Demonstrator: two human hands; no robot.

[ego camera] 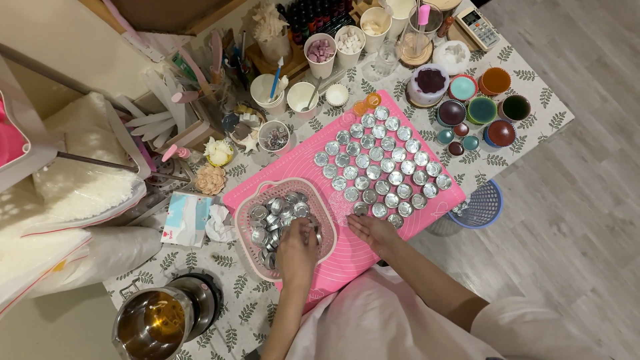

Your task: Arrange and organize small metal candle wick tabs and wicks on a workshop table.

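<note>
Hands work over a pink silicone mat (pixel 313 175) spread on a leaf-printed tablecloth (pixel 227 280), and that mat serves as the landmark for everything else. Nearest the camera, at the mat's near left corner, the left hand (pixel 297 248) reaches into a round pink plastic basket (pixel 248 235) with curled fingers among loose small silver metal tealight cups (pixel 270 215); whether it actually pinches a cup cannot be told from this angle. At the mat's near edge, the right hand (pixel 373 231) lies flat and open, fingertips touching the closest of the set-out cups (pixel 380 160) and holding nothing. Those cups stand upright in tidy diagonal rows across the mat's right half, all appearing empty. By my judgement the laying-out is well along: many rows are complete, while a good heap remains in the basket and the mat's left and near parts are bare. Left of the mat lie a crumpled white tissue (pixel 219 223) and a small white-and-blue packet (pixel 185 219); nearer than the mat, to its left, sits a steel pot of amber liquid (pixel 155 320) on a dark burner. Beyond the mat's left corner stand white paper cups (pixel 301 97) holding spoons and small pieces. Beyond its far right corner are small coloured bowls (pixel 481 110). A blue mesh wastebasket (pixel 481 205) stands on grey wood-look flooring (pixel 580 200) just right of the mat, below the table edge. Bulky white plastic bags (pixel 80 173) fill the far left.
</note>
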